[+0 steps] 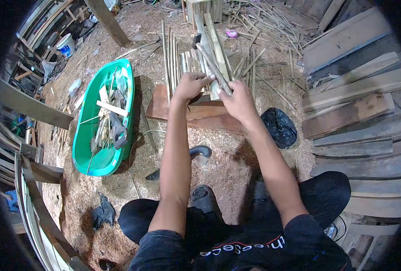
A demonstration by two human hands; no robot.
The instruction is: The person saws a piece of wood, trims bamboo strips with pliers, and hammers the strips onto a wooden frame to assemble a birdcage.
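Our left hand point(191, 85) and right hand point(239, 101) both close their grip on a thin stick point(212, 67), up over the boards point(156, 107). It looks light, stiff and maybe splintery, so the low end is best to hold. A green tub point(85, 149) lies left.

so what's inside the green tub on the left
The green tub holds a loose pile of pale bamboo strips and offcuts, with a dark object among them. Its near end shows bare bottom. Whatever lies under the pile is covered.
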